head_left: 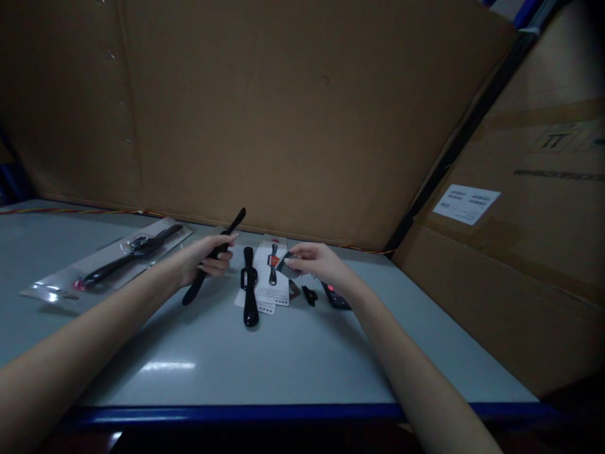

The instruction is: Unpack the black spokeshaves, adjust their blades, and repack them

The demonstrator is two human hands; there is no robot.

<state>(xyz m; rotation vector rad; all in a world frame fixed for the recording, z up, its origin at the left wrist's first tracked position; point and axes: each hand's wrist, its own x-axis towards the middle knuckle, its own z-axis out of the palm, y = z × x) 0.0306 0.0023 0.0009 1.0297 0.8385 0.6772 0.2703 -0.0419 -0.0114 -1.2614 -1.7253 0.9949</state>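
My left hand [208, 260] is closed around the middle of a black spokeshave [194, 289], its two handles sticking out at a slant above the table. Between thumb and fingers of my right hand [312, 258] is a flat grey metal blade [286, 267], held over the printed cards. A second black spokeshave [250, 296] lies between my hands, partly on the white printed cards [265, 287]. Close below my right hand lie a small black part [309, 295] and a dark flat piece [293, 290]. The fingers hide part of the blade.
At the left lies a spokeshave in clear plastic packaging [165, 225]. A black object with a red patch [338, 299] sits partly behind my right wrist. Cardboard [283, 126] walls the back, a large labelled carton [472, 271] the right. The table's blue edge [236, 414] runs in front.
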